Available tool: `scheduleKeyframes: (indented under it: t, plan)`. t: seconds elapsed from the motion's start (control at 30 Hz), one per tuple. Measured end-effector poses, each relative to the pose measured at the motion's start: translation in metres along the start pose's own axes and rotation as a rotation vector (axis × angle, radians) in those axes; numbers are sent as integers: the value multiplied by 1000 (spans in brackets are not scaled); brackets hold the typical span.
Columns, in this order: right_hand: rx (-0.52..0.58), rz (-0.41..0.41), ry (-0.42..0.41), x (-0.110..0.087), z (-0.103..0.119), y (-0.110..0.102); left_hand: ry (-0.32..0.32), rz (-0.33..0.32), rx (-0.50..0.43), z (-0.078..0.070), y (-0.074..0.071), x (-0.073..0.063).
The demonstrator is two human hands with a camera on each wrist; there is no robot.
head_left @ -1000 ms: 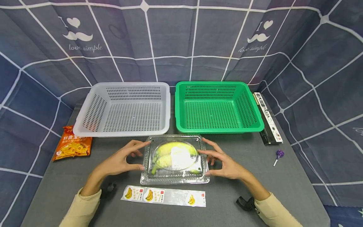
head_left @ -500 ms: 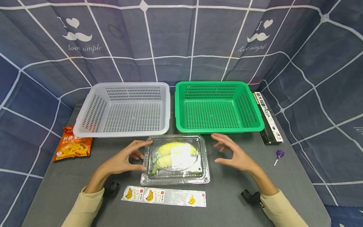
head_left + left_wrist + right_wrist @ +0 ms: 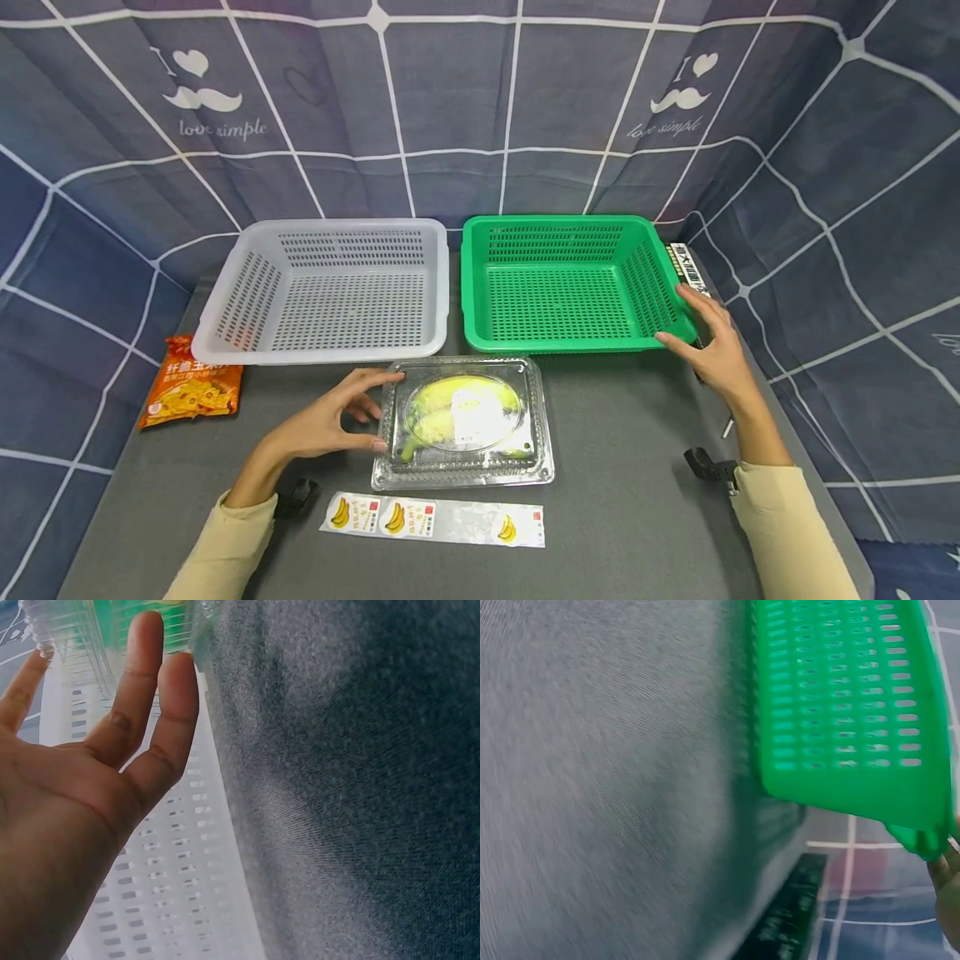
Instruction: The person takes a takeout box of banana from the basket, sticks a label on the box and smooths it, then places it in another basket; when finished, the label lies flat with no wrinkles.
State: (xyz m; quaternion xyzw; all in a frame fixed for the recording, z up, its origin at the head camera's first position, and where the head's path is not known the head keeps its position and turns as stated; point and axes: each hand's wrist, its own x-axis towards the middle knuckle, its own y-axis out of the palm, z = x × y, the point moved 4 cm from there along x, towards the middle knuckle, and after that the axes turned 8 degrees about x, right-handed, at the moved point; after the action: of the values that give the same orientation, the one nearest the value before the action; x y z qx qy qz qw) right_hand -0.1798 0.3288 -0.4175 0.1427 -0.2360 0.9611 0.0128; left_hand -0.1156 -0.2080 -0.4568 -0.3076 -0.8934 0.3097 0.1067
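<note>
Grey table [image 3: 607,533] beneath baskets [image 3: 555,300], clamshell [image 3: 461,429], stickers [image 3: 431,518], snack bag [image 3: 193,385]

Long sleeves in a pale cream yellow clothe both arms. The left sleeve [image 3: 223,550], towards the left edge of the table [image 3: 615,533], looks plain, with soft creases and a cuff that stops short of the wrist. The right sleeve [image 3: 793,533], near the table's near right corner, matches it in colour and cut. Beside each cuff, on the inner side, sits a small black device: the left device [image 3: 297,497] is compact, the right device [image 3: 708,467] chunky and angular, with small pale marks next to the cuff. The left hand [image 3: 330,421] and right hand [image 3: 716,354] are bare, with slender fingers.
</note>
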Motion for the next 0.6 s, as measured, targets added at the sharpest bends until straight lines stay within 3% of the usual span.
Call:
scheduleKeyframes:
  t: [0.23, 0.43, 0.6]
  plan:
    - [14, -57, -2, 4, 15, 13, 3, 1, -36, 1, 3, 4]
    - [-3, -60, 22, 10, -12, 16, -1, 34, -114, 3, 7, 8]
    - [-1, -32, 17, 9, -18, 18, -7, 58, -173, 5, 10, 9]
